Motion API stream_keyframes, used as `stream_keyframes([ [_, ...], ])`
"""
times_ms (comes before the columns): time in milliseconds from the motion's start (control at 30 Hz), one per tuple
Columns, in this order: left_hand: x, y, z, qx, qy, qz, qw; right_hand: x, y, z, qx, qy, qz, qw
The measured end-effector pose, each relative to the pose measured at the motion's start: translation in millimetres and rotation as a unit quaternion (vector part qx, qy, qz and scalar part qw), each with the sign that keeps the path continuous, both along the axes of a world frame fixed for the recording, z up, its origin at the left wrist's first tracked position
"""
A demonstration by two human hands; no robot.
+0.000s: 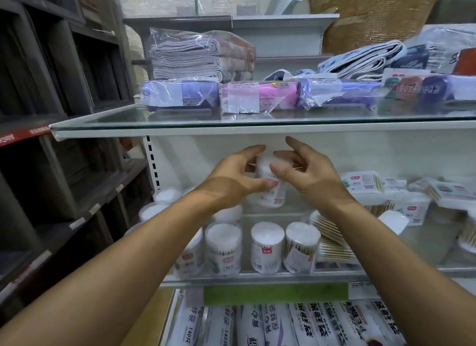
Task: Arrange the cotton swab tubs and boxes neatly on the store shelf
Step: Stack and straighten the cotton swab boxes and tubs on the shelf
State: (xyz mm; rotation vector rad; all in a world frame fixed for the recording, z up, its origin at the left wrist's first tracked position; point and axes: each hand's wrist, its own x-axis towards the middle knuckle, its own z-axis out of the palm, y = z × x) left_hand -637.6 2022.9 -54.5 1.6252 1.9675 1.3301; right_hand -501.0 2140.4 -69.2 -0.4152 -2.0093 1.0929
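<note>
Plastic swab tub (270,188) is pinched between the left hand (231,180) and right hand (306,175) above the glass shelf (334,272); front tubs (268,247) stand aligned, boxes (365,186) remain jumbled.

Two hands lift a swab tub (270,188) above a glass shelf (257,274) in a store aisle. The left hand (231,175) pinches its side, thumb against the label; the right hand (306,170) curls round the other side, forefinger raised. More tubs (268,246) stand in rows below; swab boxes (363,187) lie piled to the right. Folded towels (195,55) and bagged rolls (180,94) sit on the shelf above.
</note>
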Motion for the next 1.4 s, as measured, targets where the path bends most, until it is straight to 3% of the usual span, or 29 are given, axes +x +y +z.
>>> stream_keyframes([
  [233, -2, -4, 0, -0.055, 0.064, -0.051, 0.995, -4, -11, -15, 0.004, -0.055, 0.029, 0.998],
  [367, -6, -7, 2, -0.032, 0.112, 0.002, 0.993, 13, -19, -23, 0.025, -0.121, -0.002, 0.992],
  [467, -13, -9, 4, -0.007, 0.11, 0.025, 0.994, 36, -29, -35, 0.209, -0.28, -0.066, 0.935],
  [533, -14, -9, 6, 0.001, 0.108, 0.036, 0.993, 41, -36, -44, 0.319, -0.33, -0.056, 0.887],
  [700, -8, -8, 5, 0.003, 0.095, 0.044, 0.994, 32, -44, -60, 0.419, -0.387, -0.064, 0.819],
  [1100, 10, -11, -12, -0.04, 0.072, 0.035, 0.996, 64, -10, -63, 0.375, -0.393, -0.081, 0.836],
  [1400, 24, -20, -16, -0.096, 0.14, 0.024, 0.985, 83, 1, -61, 0.366, -0.401, -0.083, 0.836],
])
